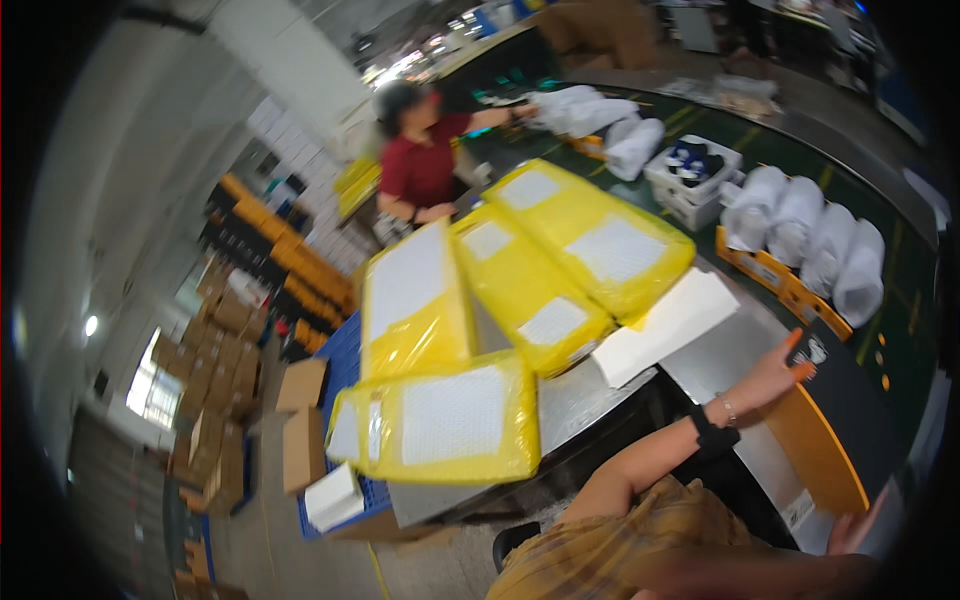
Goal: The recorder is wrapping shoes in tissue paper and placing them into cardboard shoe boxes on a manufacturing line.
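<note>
From the head view, one hand (775, 375) is seen stretched out flat over the bench (720, 365), fingers spread and released, nothing gripped; going by the forearm coming up from the lower middle it's taken to be the left, though with the camera tilted this hard that can't be settled for sure. The nearest thing to it is the white slab (665, 325), lying just up and to the left of the fingertips, close but not touched. The slab's long axis is run diagonally, from lower left to upper right, roughly in line with the reach of the arm. The other hand (850, 535) is only caught at the lower right rim, fingers seemingly loose, but whether anything is held can't be told, and it's clearly farther from the slab. As for looks: the slab is a flat, plain white, box-like piece with crisp edges, one end tucked against a yellow parcel (595, 235). More yellow bubble-padded parcels are laid across the bench, the closest to the camera being a wide one (440, 420) at the front edge. Beyond the bench a person in a red top (420, 165) is seen at work, hands kept apart from all this. White sacks (810, 235) are lined up on an orange rack off to the right, and cardboard boxes (300, 425) are stacked on the floor at left.
</note>
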`<action>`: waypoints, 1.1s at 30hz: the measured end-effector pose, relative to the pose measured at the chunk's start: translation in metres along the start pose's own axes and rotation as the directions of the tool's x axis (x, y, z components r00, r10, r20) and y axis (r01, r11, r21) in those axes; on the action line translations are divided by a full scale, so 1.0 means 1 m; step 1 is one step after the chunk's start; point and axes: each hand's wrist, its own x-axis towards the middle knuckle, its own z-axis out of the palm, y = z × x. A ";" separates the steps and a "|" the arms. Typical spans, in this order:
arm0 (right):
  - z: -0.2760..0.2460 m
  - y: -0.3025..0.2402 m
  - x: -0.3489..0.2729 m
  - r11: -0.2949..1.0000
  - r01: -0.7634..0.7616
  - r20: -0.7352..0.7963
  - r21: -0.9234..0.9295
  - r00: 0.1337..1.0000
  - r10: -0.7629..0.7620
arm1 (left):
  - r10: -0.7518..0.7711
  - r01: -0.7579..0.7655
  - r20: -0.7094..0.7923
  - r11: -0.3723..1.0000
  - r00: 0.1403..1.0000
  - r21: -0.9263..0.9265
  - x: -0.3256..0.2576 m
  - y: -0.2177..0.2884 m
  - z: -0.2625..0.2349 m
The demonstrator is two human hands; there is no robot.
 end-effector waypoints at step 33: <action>-0.087 -0.384 -0.450 0.387 0.698 -0.615 -0.602 -0.097 -0.783 | -0.313 -0.135 0.669 0.838 0.674 0.529 -0.039 -0.040 0.092</action>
